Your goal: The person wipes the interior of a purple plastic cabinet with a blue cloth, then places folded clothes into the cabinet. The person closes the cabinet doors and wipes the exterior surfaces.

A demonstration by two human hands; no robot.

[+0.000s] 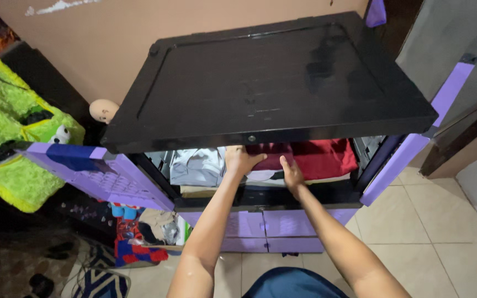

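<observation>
I look down on a black-topped plastic cabinet with both purple doors swung open. Inside its top shelf lie folded clothes: a grey garment at the left and a dark red stack at the right. My left hand rests flat on the clothes near the middle of the shelf, fingers spread on the dark red fabric. My right hand presses down at the front edge of the same stack, just right of the left hand. Neither hand visibly grips anything.
The left purple door juts out toward a bright green fluffy toy. The right purple door stands open beside a dark doorframe. Purple drawers sit below the shelf. Clothes and a patterned mat lie on the tiled floor at the lower left.
</observation>
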